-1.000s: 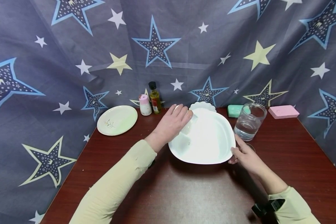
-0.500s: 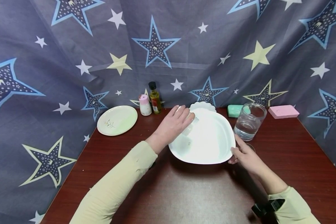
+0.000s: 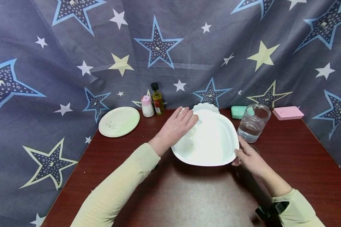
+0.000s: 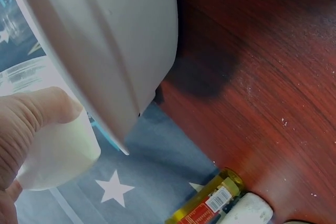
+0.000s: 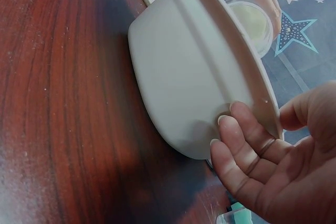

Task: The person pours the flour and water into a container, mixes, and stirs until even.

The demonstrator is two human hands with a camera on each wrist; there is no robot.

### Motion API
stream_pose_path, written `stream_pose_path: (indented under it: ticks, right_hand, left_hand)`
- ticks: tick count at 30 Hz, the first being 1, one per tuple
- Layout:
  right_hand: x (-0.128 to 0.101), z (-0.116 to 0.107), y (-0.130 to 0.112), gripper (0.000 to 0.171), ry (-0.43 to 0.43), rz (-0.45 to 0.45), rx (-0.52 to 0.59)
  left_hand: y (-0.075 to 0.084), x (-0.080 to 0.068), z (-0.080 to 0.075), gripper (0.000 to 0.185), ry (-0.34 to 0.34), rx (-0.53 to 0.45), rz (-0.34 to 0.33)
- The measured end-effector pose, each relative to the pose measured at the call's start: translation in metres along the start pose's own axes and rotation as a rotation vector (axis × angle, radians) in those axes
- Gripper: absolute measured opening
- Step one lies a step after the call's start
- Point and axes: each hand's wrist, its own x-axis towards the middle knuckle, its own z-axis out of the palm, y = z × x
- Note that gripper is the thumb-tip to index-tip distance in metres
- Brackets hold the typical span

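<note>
My left hand (image 3: pixel 176 126) grips a see-through cup (image 4: pixel 65 153) with pale, whitish-green contents or colouring. The cup is tipped over the left part of a white basin (image 3: pixel 213 142), and in the head view my fingers hide most of it. Its round mouth (image 5: pixel 252 22) shows just past the basin's rim in the right wrist view. At the basin's right side, my right hand (image 3: pixel 251 159) pinches the rim, thumb over the edge and curled fingers (image 5: pixel 244 166) against the outer wall. A small greenish speck lies inside the basin.
An oval plate (image 3: pixel 119 122), a pink-capped shaker (image 3: pixel 147 107) and an oil bottle (image 3: pixel 158 102) stand back left. Behind the basin shows a white scalloped piece (image 3: pixel 206 107). A glass jug of water (image 3: pixel 250 127), green sponge (image 3: pixel 237 112) and pink sponge (image 3: pixel 288 113) are back right.
My left hand has shifted slightly right and turned a little with the cup. The right hand and the basin stay almost where they were.
</note>
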Motion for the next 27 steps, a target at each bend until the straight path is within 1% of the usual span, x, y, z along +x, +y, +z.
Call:
stream_pose_path:
  ticks: [6, 11, 15, 19, 21, 23, 25, 27]
  right_hand:
    - [0.0000, -0.0001, -0.0005, 0.062, -0.002, 0.006, -0.001]
    - [0.0003, -0.0001, -0.0005, 0.062, -0.002, 0.000, -0.001]
    - [0.0003, -0.0001, -0.0002, 0.062, -0.002, -0.002, -0.003]
    - [0.0005, -0.0006, -0.0002, 0.062, -0.002, 0.000, -0.001]
    - [0.0006, -0.0009, -0.0005, 0.062, -0.003, 0.005, -0.001]
    - [0.0007, -0.0011, -0.0010, 0.062, -0.004, 0.010, -0.004]
    - [0.0006, -0.0011, -0.0014, 0.062, -0.004, 0.015, -0.005]
    - [0.0004, -0.0011, -0.0018, 0.063, -0.003, 0.020, -0.006]
  left_hand:
    - [0.0009, 0.0006, -0.0018, 0.062, -0.005, 0.009, 0.003]
    - [0.0000, 0.0015, -0.0021, 0.063, -0.017, 0.023, -0.011]
    - [-0.0007, 0.0016, -0.0018, 0.062, -0.024, 0.006, -0.011]
    - [-0.0008, 0.0016, -0.0017, 0.060, -0.011, -0.013, -0.007]
    - [-0.0009, 0.0017, -0.0017, 0.058, -0.002, -0.038, -0.020]
    - [-0.0012, 0.0015, -0.0018, 0.055, 0.004, -0.079, -0.047]
    - [-0.0019, 0.0011, -0.0016, 0.060, 0.000, -0.146, -0.086]
    - [-0.0033, 0.0002, -0.0015, 0.069, -0.014, -0.219, -0.134]
